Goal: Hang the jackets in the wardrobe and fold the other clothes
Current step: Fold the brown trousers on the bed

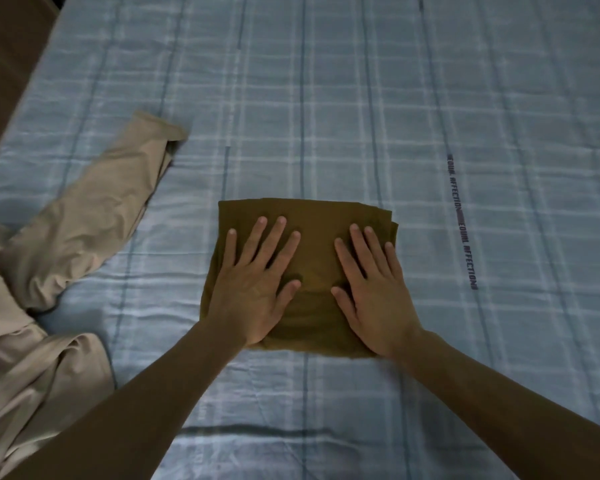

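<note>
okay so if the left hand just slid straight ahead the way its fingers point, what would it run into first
Probably nothing but cloth: the left hand lies flat on the folded olive garment; past its far edge only the blue plaid bedsheet shows.

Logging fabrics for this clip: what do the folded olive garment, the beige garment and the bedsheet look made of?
Folded olive garment: thin, matte knit, probably cotton jersey; it lies flat in limp layers.
Beige garment: smooth woven cloth with a slight sheen and soft creases.
Bedsheet: light woven cotton-like plaid, finely wrinkled.

Dim light over bed (361, 98) with blue plaid sheet (499, 341), printed lettering (463, 221); brown floor (4, 64) at upper left.
</note>
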`<state>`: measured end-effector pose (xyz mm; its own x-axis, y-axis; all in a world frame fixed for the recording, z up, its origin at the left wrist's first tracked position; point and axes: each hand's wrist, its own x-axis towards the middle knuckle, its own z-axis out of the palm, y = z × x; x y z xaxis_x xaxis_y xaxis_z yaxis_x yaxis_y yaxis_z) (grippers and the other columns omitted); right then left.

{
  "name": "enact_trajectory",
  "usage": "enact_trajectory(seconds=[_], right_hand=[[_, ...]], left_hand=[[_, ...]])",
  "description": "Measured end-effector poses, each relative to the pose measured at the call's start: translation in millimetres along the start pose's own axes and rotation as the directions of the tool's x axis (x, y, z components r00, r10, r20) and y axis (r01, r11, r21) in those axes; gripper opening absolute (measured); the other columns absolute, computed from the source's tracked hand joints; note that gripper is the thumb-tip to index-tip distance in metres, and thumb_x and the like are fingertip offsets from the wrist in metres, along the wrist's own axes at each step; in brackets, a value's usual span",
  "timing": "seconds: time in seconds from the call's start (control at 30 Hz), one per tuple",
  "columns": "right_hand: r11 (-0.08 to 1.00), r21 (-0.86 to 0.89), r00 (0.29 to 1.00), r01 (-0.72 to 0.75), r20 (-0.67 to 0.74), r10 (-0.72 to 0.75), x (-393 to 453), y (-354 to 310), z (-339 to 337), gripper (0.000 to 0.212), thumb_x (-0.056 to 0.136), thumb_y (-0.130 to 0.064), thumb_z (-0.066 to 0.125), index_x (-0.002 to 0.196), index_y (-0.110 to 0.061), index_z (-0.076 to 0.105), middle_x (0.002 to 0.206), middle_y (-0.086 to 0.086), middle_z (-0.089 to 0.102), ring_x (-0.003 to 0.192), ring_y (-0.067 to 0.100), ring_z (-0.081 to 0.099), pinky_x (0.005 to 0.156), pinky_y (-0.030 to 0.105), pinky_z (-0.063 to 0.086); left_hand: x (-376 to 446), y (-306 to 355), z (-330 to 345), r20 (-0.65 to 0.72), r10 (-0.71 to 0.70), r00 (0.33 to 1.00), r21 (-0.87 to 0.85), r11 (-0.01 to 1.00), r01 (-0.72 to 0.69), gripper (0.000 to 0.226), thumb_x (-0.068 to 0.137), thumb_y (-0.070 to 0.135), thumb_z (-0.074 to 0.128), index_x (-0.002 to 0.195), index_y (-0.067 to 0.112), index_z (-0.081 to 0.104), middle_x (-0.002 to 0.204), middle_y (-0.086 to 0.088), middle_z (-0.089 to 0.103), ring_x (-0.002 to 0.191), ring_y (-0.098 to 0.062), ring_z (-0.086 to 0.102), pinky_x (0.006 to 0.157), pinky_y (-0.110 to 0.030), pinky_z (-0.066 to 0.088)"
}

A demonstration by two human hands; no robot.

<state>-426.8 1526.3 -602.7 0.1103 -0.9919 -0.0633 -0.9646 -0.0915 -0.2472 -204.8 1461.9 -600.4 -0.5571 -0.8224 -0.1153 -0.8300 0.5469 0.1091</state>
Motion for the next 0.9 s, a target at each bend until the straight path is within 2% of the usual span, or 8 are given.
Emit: enact_trajectory(seconds=[0.13, 0.27, 0.37, 0.47, 0.57, 0.63, 0.73, 0.9], right_hand=[[0.976, 0.092, 0.979, 0.196, -0.083, -0.189, -34.0, -21.1, -6.0, 0.056, 0.101, -0.039, 0.047, 0.148, -0.008, 0.042, 0.162, 0.010, 0.027, 0.152, 0.023, 0.017, 0.123, 0.045, 0.020], [0.954, 0.094, 0.953, 0.283, 0.088, -0.291, -63.2, -26.4, 0.9, 0.072, 0.093, -0.051, 0.058, 0.148, -0.008, 0.042, 0.159, 0.010, 0.033, 0.149, 0.025, 0.028, 0.117, 0.047, 0.033], [0.962, 0.052, 0.958, 0.269, 0.085, -0.272, -65.5, -26.1, 4.2, 0.071, 0.090, -0.047, 0.065, 0.146, -0.007, 0.046, 0.156, 0.010, 0.038, 0.146, 0.025, 0.034, 0.114, 0.047, 0.037], [0.963, 0.035, 0.964, 0.267, -0.010, -0.267, -60.2, -27.6, 7.2, 0.056, 0.090, -0.024, 0.069, 0.140, -0.006, 0.054, 0.149, 0.011, 0.049, 0.138, 0.026, 0.046, 0.110, 0.046, 0.043], [0.957, 0.003, 0.954, 0.290, -0.080, -0.289, -57.2, -24.0, 5.2, 0.051, 0.086, -0.005, 0.051, 0.136, -0.004, 0.058, 0.143, 0.012, 0.055, 0.133, 0.027, 0.052, 0.109, 0.043, 0.044], [0.961, 0.045, 0.957, 0.274, -0.116, -0.267, -55.4, -20.1, 2.3, 0.049, 0.083, -0.001, 0.056, 0.131, -0.003, 0.062, 0.138, 0.013, 0.059, 0.128, 0.029, 0.056, 0.105, 0.044, 0.046], [0.971, 0.124, 0.976, 0.205, -0.097, -0.194, -53.3, -17.3, -3.7, 0.053, 0.067, 0.005, 0.079, 0.119, -0.002, 0.069, 0.120, 0.015, 0.066, 0.112, 0.034, 0.064, 0.089, 0.046, 0.057], [0.984, 0.116, 0.988, 0.138, -0.083, -0.129, -49.9, -23.4, -20.5, 0.044, 0.059, 0.006, 0.082, 0.100, -0.004, 0.071, 0.092, 0.012, 0.064, 0.080, 0.030, 0.063, 0.065, 0.038, 0.056]], left_hand=[[-43.1, 10.1, -3.0, -0.200, 0.116, 0.973, -0.136, 0.980, -0.145, 0.060, 0.102, 0.052, 0.036, 0.148, 0.014, 0.044, 0.162, -0.008, 0.028, 0.149, -0.028, 0.025, 0.120, -0.053, 0.021], [-79.5, 6.0, 0.0, -0.085, 0.253, 0.964, -0.078, 0.963, -0.259, 0.068, 0.088, 0.059, 0.059, 0.141, 0.017, 0.053, 0.157, -0.008, 0.037, 0.136, -0.029, 0.043, 0.111, -0.046, 0.036], [-81.2, 2.2, -2.0, -0.027, 0.196, 0.980, -0.091, 0.976, -0.198, 0.066, 0.083, 0.050, 0.066, 0.138, 0.015, 0.056, 0.147, -0.009, 0.049, 0.122, -0.030, 0.054, 0.101, -0.045, 0.047], [-72.8, 2.1, -7.0, -0.016, 0.183, 0.983, -0.053, 0.982, -0.183, 0.067, 0.073, 0.033, 0.077, 0.134, 0.012, 0.057, 0.137, -0.010, 0.057, 0.116, -0.032, 0.058, 0.095, -0.044, 0.052], [-68.0, 4.4, -12.7, -0.060, 0.152, 0.987, -0.038, 0.987, -0.154, 0.056, 0.063, 0.013, 0.084, 0.116, 0.010, 0.068, 0.127, -0.011, 0.065, 0.109, -0.033, 0.063, 0.086, -0.042, 0.055], [-66.6, 5.2, -16.2, -0.109, 0.137, 0.985, -0.033, 0.989, -0.141, 0.046, 0.058, 0.002, 0.084, 0.102, 0.009, 0.072, 0.114, -0.011, 0.069, 0.098, -0.033, 0.067, 0.077, -0.039, 0.057], [-67.4, 4.6, -20.8, -0.150, 0.094, 0.984, -0.041, 0.994, -0.101, 0.042, 0.054, 0.000, 0.086, 0.091, 0.011, 0.071, 0.092, -0.009, 0.067, 0.078, -0.028, 0.063, 0.062, -0.036, 0.053], [-76.2, 3.7, -34.0, -0.204, 0.087, 0.975, -0.072, 0.992, -0.103, 0.041, 0.053, -0.003, 0.085, 0.089, 0.012, 0.072, 0.086, -0.008, 0.066, 0.071, -0.026, 0.061, 0.056, -0.033, 0.051]])
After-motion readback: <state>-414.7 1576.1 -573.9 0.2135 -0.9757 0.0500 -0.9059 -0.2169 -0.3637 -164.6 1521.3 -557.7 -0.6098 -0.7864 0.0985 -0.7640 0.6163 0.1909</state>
